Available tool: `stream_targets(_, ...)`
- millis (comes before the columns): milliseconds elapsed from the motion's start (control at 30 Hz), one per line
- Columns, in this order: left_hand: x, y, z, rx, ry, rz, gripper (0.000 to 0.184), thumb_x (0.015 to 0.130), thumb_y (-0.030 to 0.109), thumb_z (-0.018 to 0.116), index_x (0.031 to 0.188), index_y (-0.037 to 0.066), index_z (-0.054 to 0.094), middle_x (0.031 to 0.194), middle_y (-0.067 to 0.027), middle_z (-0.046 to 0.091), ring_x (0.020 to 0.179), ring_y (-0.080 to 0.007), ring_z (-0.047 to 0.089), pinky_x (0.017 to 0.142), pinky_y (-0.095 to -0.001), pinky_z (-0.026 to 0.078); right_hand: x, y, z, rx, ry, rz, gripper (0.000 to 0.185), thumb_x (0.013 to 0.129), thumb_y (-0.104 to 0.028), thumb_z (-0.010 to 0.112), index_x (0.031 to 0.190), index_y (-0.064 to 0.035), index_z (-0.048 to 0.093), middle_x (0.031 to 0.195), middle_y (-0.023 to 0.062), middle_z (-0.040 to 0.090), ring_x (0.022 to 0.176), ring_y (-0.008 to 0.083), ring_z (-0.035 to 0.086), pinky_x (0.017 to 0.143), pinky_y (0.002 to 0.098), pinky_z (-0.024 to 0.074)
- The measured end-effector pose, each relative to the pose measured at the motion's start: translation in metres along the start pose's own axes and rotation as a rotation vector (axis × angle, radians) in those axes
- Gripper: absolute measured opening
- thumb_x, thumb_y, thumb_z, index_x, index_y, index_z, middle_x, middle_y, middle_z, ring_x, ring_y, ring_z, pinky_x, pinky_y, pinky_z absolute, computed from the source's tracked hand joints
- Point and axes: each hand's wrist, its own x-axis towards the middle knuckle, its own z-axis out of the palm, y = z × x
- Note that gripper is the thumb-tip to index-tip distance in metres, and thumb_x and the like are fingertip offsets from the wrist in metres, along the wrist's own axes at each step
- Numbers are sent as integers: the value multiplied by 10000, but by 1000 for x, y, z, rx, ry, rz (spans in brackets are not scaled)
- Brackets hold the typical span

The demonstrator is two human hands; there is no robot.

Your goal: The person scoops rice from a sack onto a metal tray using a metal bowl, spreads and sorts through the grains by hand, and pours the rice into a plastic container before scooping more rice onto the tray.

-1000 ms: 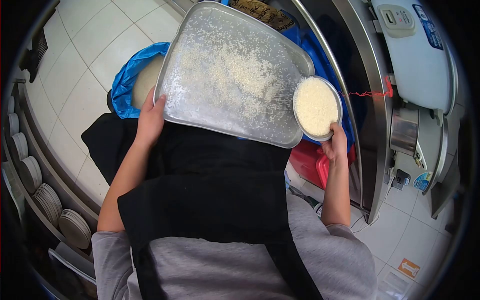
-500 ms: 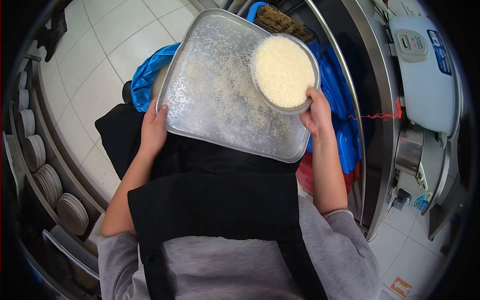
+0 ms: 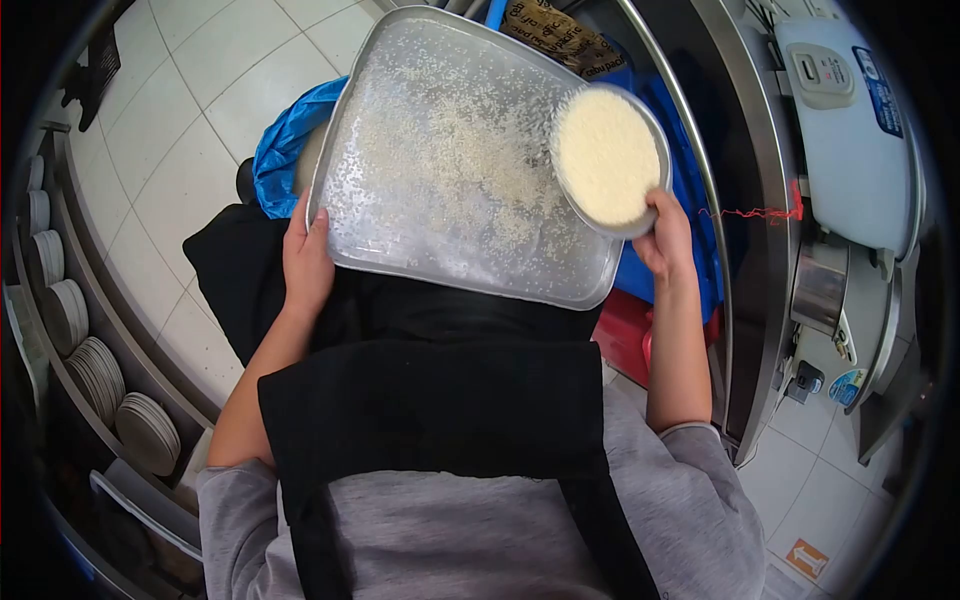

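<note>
My left hand (image 3: 309, 255) grips the near left corner of a large metal tray (image 3: 400, 255), thumb on top of its rim. Loose grains of rice (image 3: 460, 150) lie scattered over the tray's surface. At the tray's right side, my right hand (image 3: 668, 235) is closed on the rim of a round metal bowl (image 3: 632, 230), thumb over the edge. White rice (image 3: 607, 155) fills the bowl nearly to the brim. The bowl overlaps the tray's right edge; whether it rests on the tray I cannot tell.
A blue plastic bag (image 3: 275, 165) lines a container behind the tray's left edge. Blue plastic items and a red bin (image 3: 622, 325) sit below right. Stacked plates (image 3: 148, 432) fill a shelf at left. On the right stand a rice cooker (image 3: 850, 140) and a metal pot (image 3: 820, 290).
The bowl of rice and my right hand have shifted right, partly past the tray's edge. The tray has moved slightly up and left, with my left hand still on its corner.
</note>
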Motion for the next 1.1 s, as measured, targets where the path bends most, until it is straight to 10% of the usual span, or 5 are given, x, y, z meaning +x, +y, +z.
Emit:
stream_targets(433,-3,0,-9,10,33,-9,421,945,127,440,1336,-23,392,1220,-111,529,1073,-151,512,940,-262,377,-26,21,-83,-55,198,27,396,832,-26,383,1222,38,416,1153,193,531,1037,289,568,848,414,509)
stream_targets(1100,-5,4,-7,-12,10,14,404,947,124,430,1313,-44,403,1215,-119,530,1096,-153,489,955,-265,360,17,17,79,8,-163,5,393,822,-35,429,1207,44,406,1134,192,524,977,274,585,798,392,518)
